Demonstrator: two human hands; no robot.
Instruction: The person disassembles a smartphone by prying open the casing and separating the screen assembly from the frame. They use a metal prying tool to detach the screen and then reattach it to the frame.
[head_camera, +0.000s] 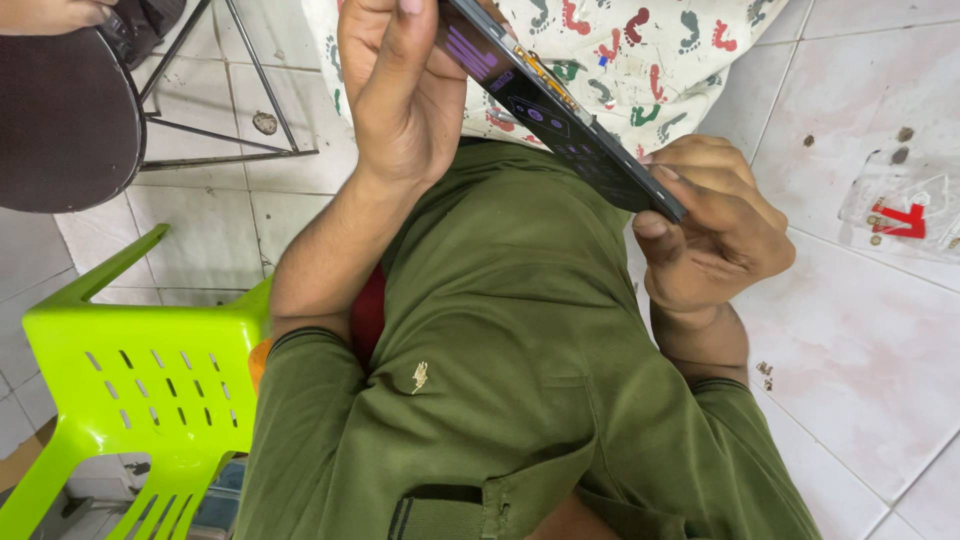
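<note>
Tiles of white floor spread under a lime plastic chair at eight o'clock. Both hands gripped a thin dark panel (circuit side showing) held aslant at twelve o'clock: left hand closed around its upper end, right hand pinching the lower corner. Probably light, stiff, fragile; best held by its edges.

Dark flat panel with purple markings, tilted, held edge-on.
</note>
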